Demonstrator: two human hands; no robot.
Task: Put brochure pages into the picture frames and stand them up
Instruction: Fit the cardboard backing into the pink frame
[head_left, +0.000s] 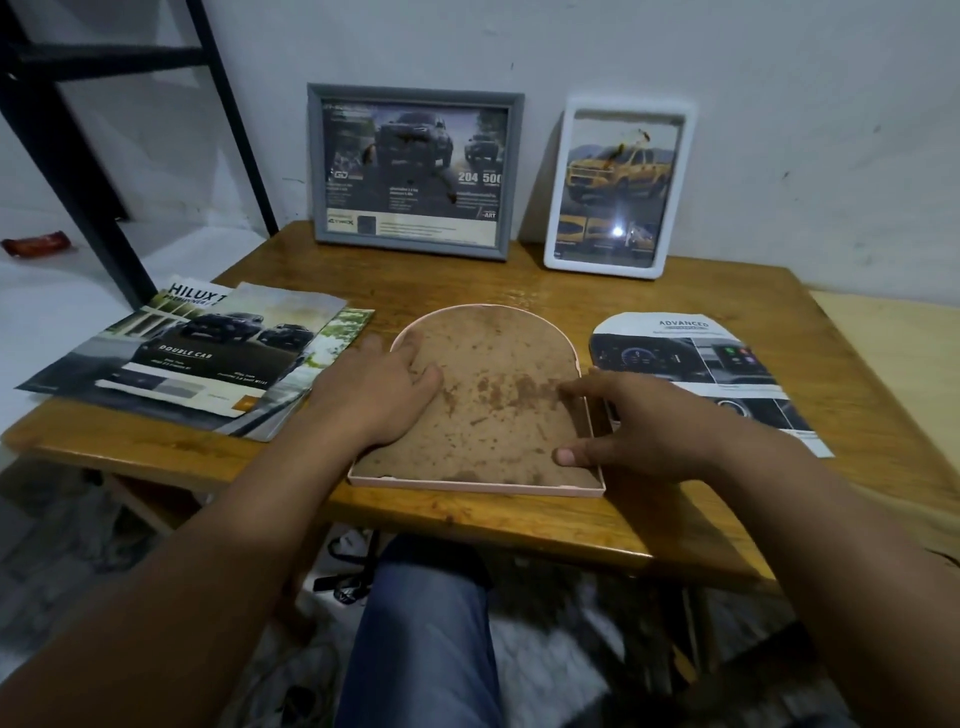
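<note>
Head view: both open grips, left hand (387, 387) and right hand (631, 423), press the arched pink frame's brown backing board (493, 400) between them, gripping nothing; its long axis runs away from the person.

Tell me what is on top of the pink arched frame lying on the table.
Its stained brown backing board fills the pink arched frame, with the left hand and right hand resting on it. Anything beneath the board is hidden.

You see three picture frames — gray (414, 171), white (618, 187), arched pink (483, 400) — one cut brochure page (706, 374), and one pile of brochures (208, 358) on one tabletop (519, 286).
</note>
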